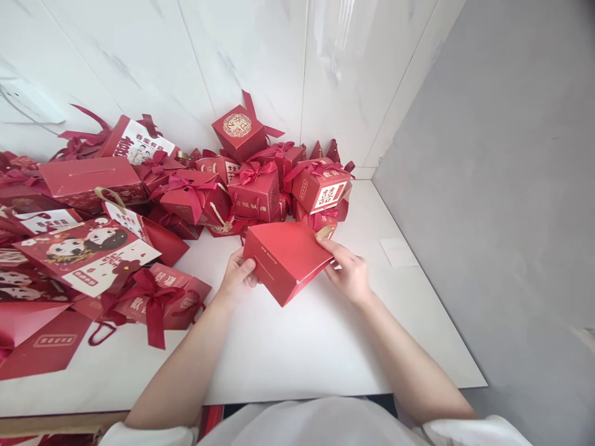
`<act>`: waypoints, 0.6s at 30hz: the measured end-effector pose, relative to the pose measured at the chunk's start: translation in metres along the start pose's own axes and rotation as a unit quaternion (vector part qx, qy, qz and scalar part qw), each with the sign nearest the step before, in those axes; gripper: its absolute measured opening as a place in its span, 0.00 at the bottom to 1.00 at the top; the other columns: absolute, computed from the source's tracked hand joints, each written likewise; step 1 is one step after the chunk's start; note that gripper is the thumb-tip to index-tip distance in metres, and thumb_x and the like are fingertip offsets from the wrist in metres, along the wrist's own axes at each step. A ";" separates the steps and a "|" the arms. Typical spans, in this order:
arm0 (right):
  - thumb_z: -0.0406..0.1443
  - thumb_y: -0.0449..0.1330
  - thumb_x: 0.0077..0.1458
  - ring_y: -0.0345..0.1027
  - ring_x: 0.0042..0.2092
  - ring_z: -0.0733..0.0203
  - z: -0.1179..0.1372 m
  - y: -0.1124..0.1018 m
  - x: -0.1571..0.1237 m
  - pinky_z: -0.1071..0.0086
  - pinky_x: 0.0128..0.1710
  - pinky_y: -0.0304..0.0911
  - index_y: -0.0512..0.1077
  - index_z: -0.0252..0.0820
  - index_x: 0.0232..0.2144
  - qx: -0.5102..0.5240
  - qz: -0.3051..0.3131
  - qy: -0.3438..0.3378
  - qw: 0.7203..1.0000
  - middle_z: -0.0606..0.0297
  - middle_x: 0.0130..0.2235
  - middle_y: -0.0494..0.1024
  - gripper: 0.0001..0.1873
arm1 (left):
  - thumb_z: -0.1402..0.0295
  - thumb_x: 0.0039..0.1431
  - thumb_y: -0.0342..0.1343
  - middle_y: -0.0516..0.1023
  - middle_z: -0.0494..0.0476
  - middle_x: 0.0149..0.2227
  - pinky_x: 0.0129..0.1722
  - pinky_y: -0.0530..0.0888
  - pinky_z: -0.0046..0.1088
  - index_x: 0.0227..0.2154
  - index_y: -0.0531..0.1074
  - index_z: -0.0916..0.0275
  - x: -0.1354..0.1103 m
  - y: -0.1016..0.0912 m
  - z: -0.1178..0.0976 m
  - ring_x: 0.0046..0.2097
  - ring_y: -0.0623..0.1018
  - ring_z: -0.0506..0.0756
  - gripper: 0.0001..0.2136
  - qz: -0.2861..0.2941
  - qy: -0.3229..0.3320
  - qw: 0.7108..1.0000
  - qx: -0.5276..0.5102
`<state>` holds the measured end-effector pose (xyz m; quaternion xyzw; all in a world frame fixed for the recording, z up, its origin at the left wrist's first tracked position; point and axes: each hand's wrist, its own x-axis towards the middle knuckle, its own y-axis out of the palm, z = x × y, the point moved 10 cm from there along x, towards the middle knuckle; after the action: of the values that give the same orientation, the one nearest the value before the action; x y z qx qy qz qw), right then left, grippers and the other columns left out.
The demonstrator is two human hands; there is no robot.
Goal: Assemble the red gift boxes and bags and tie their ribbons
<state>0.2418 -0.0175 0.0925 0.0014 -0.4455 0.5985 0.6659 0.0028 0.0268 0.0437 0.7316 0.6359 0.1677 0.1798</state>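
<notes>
Holding one red box (289, 253), its inside hidden.

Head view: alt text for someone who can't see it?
A person's left hand and right hand hold a plain-topped red box over a white table. Many red gift boxes, several with ribbon bows, are piled behind and to the left, near a marbled wall.

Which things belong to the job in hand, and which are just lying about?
In hand:
- red cardboard box, held by left hand and right hand

Apparently lying about:
- red cardboard boxes with ribbon bows
- red-and-white carton with cartoon faces
</notes>
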 end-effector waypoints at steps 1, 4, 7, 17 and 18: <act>0.29 0.54 0.56 0.78 0.48 0.55 -0.003 0.003 -0.001 0.64 0.37 0.77 0.70 0.51 0.58 0.004 0.008 0.016 1.000 0.63 0.56 0.77 0.28 | 0.52 0.37 0.74 0.76 0.49 0.21 0.16 0.68 0.24 0.34 0.77 0.60 -0.002 0.005 -0.002 0.15 0.69 0.47 0.23 0.016 0.000 1.000 -0.004; 0.30 0.56 0.56 0.78 0.40 0.57 -0.009 0.014 -0.004 0.65 0.33 0.74 0.72 0.50 0.56 0.064 0.033 0.074 0.995 0.64 0.54 0.78 0.26 | 0.49 0.41 0.71 0.74 0.47 0.19 0.13 0.67 0.25 0.34 0.77 0.59 -0.009 0.017 -0.011 0.11 0.59 0.44 0.22 0.065 0.003 0.998 -0.007; 0.32 0.57 0.55 0.78 0.35 0.59 -0.016 0.032 -0.009 0.65 0.34 0.73 0.76 0.46 0.49 0.210 0.065 0.167 0.961 0.65 0.43 0.82 0.19 | 0.48 0.43 0.70 0.72 0.46 0.16 0.09 0.60 0.22 0.36 0.79 0.58 -0.010 0.018 -0.025 0.10 0.53 0.42 0.22 0.069 0.029 0.997 0.012; 0.45 0.66 0.52 0.79 0.31 0.59 -0.009 0.074 -0.021 0.73 0.23 0.63 0.76 0.41 0.36 0.414 0.189 0.295 0.840 0.61 0.36 0.82 0.14 | 0.66 0.31 0.77 0.80 0.55 0.39 0.47 0.76 0.32 0.33 0.81 0.58 -0.008 0.008 -0.054 0.45 0.79 0.57 0.21 -0.032 0.175 0.980 0.091; 0.46 0.67 0.52 0.79 0.30 0.59 -0.007 0.076 -0.023 0.74 0.22 0.62 0.76 0.41 0.36 0.428 0.199 0.302 0.828 0.60 0.37 0.82 0.16 | 0.65 0.31 0.77 0.81 0.55 0.38 0.46 0.76 0.33 0.35 0.81 0.57 -0.007 0.007 -0.047 0.43 0.80 0.58 0.22 -0.022 0.154 0.985 0.080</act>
<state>0.1877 -0.0108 0.0345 0.0164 0.0880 0.8191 0.5666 -0.0140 0.0210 0.0885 0.6949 0.6834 0.2225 0.0245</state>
